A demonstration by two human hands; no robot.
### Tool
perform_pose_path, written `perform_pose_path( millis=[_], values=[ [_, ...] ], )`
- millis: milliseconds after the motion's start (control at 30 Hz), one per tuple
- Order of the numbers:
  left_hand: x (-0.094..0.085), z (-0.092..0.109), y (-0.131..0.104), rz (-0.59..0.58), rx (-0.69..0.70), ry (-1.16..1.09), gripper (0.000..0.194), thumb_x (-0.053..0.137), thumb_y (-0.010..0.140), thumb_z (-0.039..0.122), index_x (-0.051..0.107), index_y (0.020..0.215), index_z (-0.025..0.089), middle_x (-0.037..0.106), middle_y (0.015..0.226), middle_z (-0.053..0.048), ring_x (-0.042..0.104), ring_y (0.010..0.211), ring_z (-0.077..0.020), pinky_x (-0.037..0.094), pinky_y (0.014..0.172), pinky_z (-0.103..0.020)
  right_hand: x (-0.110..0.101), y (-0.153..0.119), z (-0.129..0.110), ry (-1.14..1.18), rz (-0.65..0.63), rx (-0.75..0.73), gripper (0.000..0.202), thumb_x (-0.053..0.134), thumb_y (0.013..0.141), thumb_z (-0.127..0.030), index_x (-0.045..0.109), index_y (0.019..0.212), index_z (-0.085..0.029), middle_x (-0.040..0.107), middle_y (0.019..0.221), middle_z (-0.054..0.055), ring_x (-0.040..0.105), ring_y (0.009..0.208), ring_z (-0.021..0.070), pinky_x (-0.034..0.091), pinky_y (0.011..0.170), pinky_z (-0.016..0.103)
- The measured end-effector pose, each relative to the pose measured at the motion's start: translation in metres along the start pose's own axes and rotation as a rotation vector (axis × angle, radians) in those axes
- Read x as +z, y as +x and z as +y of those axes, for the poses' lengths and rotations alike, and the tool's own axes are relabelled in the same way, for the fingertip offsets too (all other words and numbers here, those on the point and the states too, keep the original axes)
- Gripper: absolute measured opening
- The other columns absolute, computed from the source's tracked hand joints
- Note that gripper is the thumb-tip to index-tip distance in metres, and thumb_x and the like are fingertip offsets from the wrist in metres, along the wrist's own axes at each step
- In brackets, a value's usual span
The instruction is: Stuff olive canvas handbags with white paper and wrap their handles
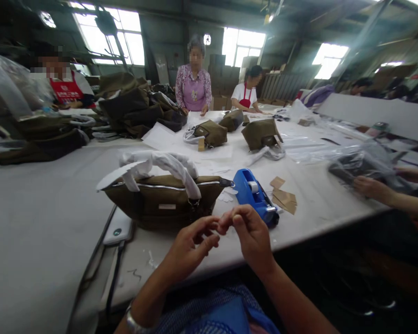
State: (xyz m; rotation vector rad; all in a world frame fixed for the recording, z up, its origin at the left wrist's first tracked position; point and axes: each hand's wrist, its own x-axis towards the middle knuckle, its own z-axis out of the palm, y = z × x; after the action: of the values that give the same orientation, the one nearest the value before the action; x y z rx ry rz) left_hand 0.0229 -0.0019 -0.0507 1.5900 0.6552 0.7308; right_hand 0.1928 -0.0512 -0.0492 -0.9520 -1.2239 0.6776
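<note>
Both hands meet in front of an olive handbag, near the table's front edge. My left hand has its fingers apart and curved, its fingertips near the other hand, and nothing shows in it. My right hand is closed in a pinch; what it holds, if anything, is too small to name. The olive handbag stands upright with its zipper shut and its handles wrapped in white. A blue tape dispenser sits to the right of the bag, just beyond my right hand.
Brown paper tags lie right of the dispenser. A white device with a cable lies at the bag's left. Several olive bags stand farther back, beside a large pile. At the right, another person's hands touch a plastic-wrapped item. People stand across the table.
</note>
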Motion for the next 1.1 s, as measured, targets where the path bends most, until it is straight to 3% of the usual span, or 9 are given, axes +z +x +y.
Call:
perform_pose_path(
  millis=[167,300,367,467,567,667,767,967,1100],
  values=[
    [-0.018,-0.010,-0.007,0.149,-0.073,0.145,0.028,0.062,0.095,0.041,0.077,0.098,0.018,0.073,0.082,-0.003,0.050,0.051,-0.0082,0.043,0.050,-0.020,-0.020,0.006,0.010,0.064,0.230,0.112,0.015,0.056,0.103,-0.036,0.061,0.097,-0.023,0.069,0.084,-0.001,0.066,0.070,0.0122,0.058,0.068,0.027],
    [-0.029,-0.008,-0.011,0.223,-0.024,0.371,0.027,0.061,0.096,0.038,0.077,0.086,0.019,0.075,0.080,-0.002,0.064,0.066,-0.0143,0.049,0.065,-0.024,-0.027,-0.002,0.008,-0.397,0.362,-0.055,0.028,0.065,0.097,-0.028,0.061,0.124,-0.027,0.069,0.121,0.007,0.068,0.076,0.0128,0.058,0.066,0.026],
    [-0.027,-0.003,-0.012,0.210,0.037,0.491,0.023,0.061,0.096,0.034,0.077,0.087,0.020,0.076,0.081,-0.002,0.069,0.076,-0.0170,0.050,0.075,-0.025,-0.022,-0.007,0.005,-0.597,0.257,-0.295,0.041,0.068,0.094,-0.019,0.060,0.133,-0.030,0.068,0.130,0.008,0.071,0.089,0.0164,0.060,0.077,0.030],
    [-0.021,0.005,-0.011,0.171,0.091,0.577,0.021,0.060,0.097,0.031,0.078,0.090,0.022,0.077,0.081,-0.001,0.071,0.077,-0.0180,0.050,0.074,-0.026,-0.009,-0.009,0.006,-0.683,-0.098,-0.507,0.038,0.065,0.094,-0.012,0.067,0.129,-0.029,0.076,0.114,0.007,0.073,0.100,0.0204,0.061,0.088,0.033],
    [-0.017,0.010,-0.011,0.172,0.126,0.566,0.022,0.059,0.097,0.031,0.078,0.089,0.023,0.077,0.080,-0.001,0.072,0.077,-0.0184,0.053,0.075,-0.026,-0.002,-0.006,0.014,-0.656,-0.246,-0.420,0.028,0.061,0.097,-0.014,0.073,0.119,-0.027,0.078,0.099,0.005,0.075,0.090,0.0184,0.061,0.083,0.028],
    [-0.019,0.010,-0.013,0.270,0.112,0.481,0.020,0.061,0.096,0.035,0.077,0.095,0.022,0.078,0.084,-0.002,0.069,0.064,-0.0157,0.055,0.066,-0.025,-0.002,0.000,0.022,-0.600,-0.160,-0.294,0.020,0.062,0.097,-0.016,0.077,0.106,-0.026,0.078,0.093,0.003,0.074,0.084,0.0172,0.061,0.080,0.027],
    [-0.022,0.004,-0.013,0.451,0.065,0.360,0.024,0.061,0.096,0.038,0.075,0.103,0.020,0.078,0.087,-0.004,0.070,0.060,-0.0151,0.057,0.059,-0.024,-0.001,0.004,0.029,-0.553,-0.056,-0.196,0.014,0.067,0.094,-0.020,0.079,0.097,-0.026,0.076,0.105,0.006,0.074,0.094,0.0199,0.060,0.087,0.031],
    [-0.023,-0.009,-0.010,0.558,0.059,0.364,0.022,0.066,0.093,0.036,0.073,0.108,0.022,0.078,0.104,-0.005,0.076,0.092,-0.0216,0.062,0.084,-0.030,0.011,0.003,0.044,-0.489,-0.112,-0.086,0.015,0.068,0.092,-0.020,0.081,0.096,-0.025,0.077,0.100,0.006,0.073,0.093,0.0210,0.059,0.087,0.033],
    [-0.024,-0.012,-0.007,0.550,0.021,0.292,0.024,0.067,0.092,0.040,0.072,0.107,0.021,0.078,0.100,-0.005,0.077,0.091,-0.0222,0.063,0.084,-0.031,0.005,0.004,0.042,-0.256,-0.091,0.162,0.013,0.073,0.089,-0.033,0.079,0.087,-0.021,0.077,0.087,0.005,0.072,0.082,0.0202,0.059,0.076,0.031]
  ],
)
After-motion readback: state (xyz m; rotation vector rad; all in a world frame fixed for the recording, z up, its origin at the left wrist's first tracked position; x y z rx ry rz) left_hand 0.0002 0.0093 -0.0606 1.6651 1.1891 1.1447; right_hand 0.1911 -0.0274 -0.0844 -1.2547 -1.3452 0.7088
